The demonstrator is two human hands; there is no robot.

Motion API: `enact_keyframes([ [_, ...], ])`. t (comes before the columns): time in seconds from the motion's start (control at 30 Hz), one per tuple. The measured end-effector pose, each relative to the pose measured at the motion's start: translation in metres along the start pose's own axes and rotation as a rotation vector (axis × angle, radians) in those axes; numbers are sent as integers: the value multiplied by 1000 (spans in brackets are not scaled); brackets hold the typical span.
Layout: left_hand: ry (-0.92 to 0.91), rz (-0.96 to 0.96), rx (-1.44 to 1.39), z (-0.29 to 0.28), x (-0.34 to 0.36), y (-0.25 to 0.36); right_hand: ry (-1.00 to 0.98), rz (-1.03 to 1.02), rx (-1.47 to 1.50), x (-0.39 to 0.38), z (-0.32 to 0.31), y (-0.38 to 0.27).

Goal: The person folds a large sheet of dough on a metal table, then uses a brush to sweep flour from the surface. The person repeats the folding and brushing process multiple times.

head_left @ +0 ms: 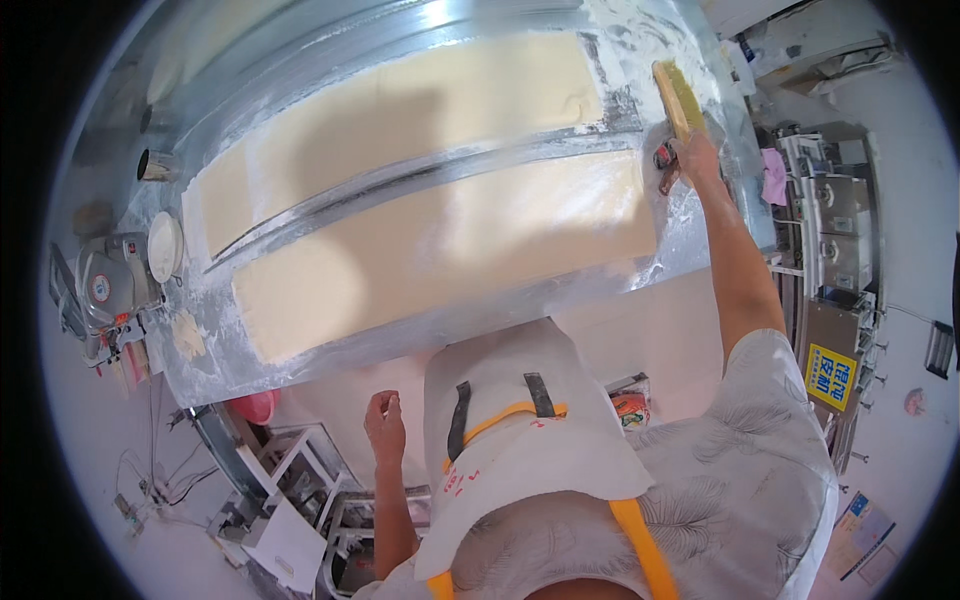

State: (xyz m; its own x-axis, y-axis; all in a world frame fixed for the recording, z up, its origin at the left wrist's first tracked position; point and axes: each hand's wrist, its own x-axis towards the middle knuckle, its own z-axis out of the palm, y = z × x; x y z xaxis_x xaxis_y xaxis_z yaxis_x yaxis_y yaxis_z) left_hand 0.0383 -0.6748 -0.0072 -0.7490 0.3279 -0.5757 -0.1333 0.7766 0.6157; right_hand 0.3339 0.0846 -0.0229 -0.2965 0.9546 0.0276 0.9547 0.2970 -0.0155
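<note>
Out over the far right of the metal table (420, 318), my right hand (697, 158) is closed round a wooden brush (680, 98) with yellowish bristles. The brush is by a patch of white flour (640, 50). Beside that hand lies a small red and black thing (664, 155) whose kind I cannot make out. Two long, pale dough sheets lie across the table: a far sheet (480, 90) and a near sheet (450, 240), with a dusty strip between them. Low at my side, off the table's near edge, my left hand (385, 425) hangs with curled fingers and nothing visible in it.
A round white lid or plate (165, 246), a metal cup (156, 165) and a dough scrap (187, 334) are at the table's left end. A grey machine (110, 280) stands beyond. Metal equipment (840, 230) lines the right side. A pink basin (258, 405) shows under the near-left edge.
</note>
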Motion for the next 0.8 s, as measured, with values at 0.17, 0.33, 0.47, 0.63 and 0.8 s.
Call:
enact_keyframes([
  [0.17, -17, 70, 111, 36, -9, 21, -158, 44, 14, 20, 52, 44],
  [0.33, -90, 68, 173, 65, -18, 94, -105, 123, 268, 0, -6, 51],
  [0.47, -130, 90, 180, 76, -8, 93, -61, 180, 444, -134, -51, 31],
  [0.63, -187, 249, 176, 84, 8, 95, -221, 115, 201, -279, -21, -60],
  [0.8, -227, 288, 169, 44, 17, 73, 5, -133, 388, -360, -26, -166],
])
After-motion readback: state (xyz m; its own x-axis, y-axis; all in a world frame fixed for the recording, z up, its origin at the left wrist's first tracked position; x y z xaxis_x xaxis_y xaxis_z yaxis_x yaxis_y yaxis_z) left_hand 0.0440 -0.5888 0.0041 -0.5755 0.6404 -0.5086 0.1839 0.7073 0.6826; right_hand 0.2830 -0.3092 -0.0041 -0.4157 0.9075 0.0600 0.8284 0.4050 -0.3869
